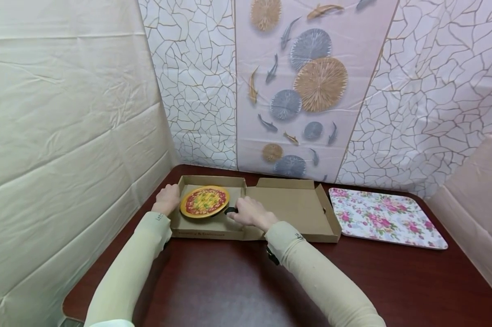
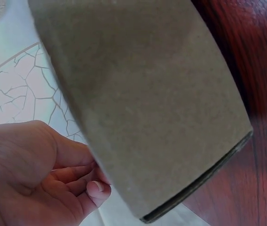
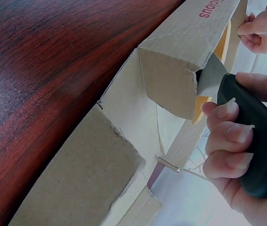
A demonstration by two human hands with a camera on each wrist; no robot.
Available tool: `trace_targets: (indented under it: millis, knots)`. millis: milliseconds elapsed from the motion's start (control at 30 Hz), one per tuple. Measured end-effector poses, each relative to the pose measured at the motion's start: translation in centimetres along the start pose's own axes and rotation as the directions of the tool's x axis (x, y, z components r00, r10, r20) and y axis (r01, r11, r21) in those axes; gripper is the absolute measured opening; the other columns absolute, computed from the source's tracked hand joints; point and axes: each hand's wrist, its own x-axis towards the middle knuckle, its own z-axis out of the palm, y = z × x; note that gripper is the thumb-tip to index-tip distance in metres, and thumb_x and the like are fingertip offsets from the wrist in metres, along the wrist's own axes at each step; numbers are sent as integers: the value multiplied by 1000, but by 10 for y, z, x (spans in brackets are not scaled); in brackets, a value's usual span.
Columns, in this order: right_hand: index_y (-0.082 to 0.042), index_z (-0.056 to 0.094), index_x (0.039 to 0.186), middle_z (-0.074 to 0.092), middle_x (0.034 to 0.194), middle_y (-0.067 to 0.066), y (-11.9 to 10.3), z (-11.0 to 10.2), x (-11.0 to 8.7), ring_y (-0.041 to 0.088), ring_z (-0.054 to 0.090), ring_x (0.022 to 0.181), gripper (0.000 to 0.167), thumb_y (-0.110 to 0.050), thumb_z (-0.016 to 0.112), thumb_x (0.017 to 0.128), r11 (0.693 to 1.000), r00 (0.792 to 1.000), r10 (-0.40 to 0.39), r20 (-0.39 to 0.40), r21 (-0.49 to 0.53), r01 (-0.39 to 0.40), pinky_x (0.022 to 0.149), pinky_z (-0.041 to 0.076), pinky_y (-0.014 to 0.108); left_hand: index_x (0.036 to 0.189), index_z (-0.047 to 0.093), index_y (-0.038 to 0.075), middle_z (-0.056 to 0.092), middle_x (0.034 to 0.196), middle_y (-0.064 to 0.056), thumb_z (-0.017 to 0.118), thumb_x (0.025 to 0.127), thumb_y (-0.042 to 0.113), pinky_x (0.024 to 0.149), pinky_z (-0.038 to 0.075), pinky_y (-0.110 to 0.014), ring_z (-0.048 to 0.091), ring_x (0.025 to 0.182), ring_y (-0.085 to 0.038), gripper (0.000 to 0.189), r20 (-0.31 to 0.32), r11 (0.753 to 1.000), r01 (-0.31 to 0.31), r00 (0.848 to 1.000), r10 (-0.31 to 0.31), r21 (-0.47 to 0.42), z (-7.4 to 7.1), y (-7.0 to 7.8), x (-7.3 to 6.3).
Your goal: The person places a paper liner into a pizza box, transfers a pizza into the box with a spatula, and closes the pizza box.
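Note:
A round pizza (image 1: 205,201) with an orange rim, red sauce and yellow topping lies tilted in the left half of an open cardboard pizza box (image 1: 209,235). My left hand (image 1: 167,199) is at the box's left wall; in the left wrist view its thumb and fingers pinch the edge of that cardboard wall (image 2: 147,103). My right hand (image 1: 250,212) grips the black handle (image 3: 251,136) of a tool with a flat grey metal blade (image 3: 212,80). The blade reaches over the box wall toward the pizza's right edge, its far end hidden.
The box lid (image 1: 287,206) lies folded open to the right, its side flaps standing up. Beyond it on the dark red-brown table (image 1: 213,281) is a white tray with pink flowers (image 1: 386,218). Patterned cloth (image 1: 201,91) hangs behind the table.

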Motion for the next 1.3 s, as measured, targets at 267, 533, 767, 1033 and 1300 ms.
trace_targets:
  millis: [267, 533, 767, 1033, 1300]
  knots:
    - [-14, 57, 61, 46, 55, -4, -4, -2, 2, 12, 41, 50, 40, -39, 61, 92, 1000, 1000, -3, 14, 3, 3, 46, 31, 26, 114, 58, -9, 59, 111, -30, 42, 99, 7, 81, 53, -53, 62, 98, -42, 27, 8, 1000, 13, 1000, -13, 3, 1, 1, 0]
    - [-16, 54, 60, 48, 57, -3, -7, -1, 4, 13, 43, 52, 40, -38, 62, 92, 1000, 1000, 11, 30, 18, -11, 47, 33, 27, 113, 59, -9, 59, 111, -30, 41, 99, 8, 80, 53, -52, 63, 97, -41, 27, 16, 1000, 17, 1000, -16, -7, 2, 0, 0]
    - [-16, 53, 61, 46, 58, -3, -9, -5, 7, 12, 42, 52, 39, -39, 62, 92, 1000, 999, 10, 35, -5, -10, 48, 33, 27, 111, 59, -8, 61, 110, -29, 41, 100, 8, 79, 54, -52, 63, 96, -40, 27, 7, 1000, 14, 1000, -14, -3, 1, -1, 0]
    - [-17, 44, 57, 36, 53, -4, -14, -16, 10, 11, 33, 46, 44, -37, 62, 92, 1000, 997, -6, 78, -8, 7, 44, 28, 26, 108, 60, -8, 61, 109, -30, 39, 100, 8, 77, 54, -52, 64, 94, -40, 28, 12, 1000, 17, 1000, -17, 3, -1, -1, 1]
    - [-17, 45, 62, 49, 71, 2, -18, -27, 8, 14, 43, 56, 40, -39, 62, 90, 998, 997, -2, 77, -55, 6, 52, 37, 29, 110, 60, -8, 61, 110, -30, 39, 99, 7, 79, 53, -53, 64, 96, -41, 28, 6, 1000, 17, 1000, -17, 3, 0, -2, 1]
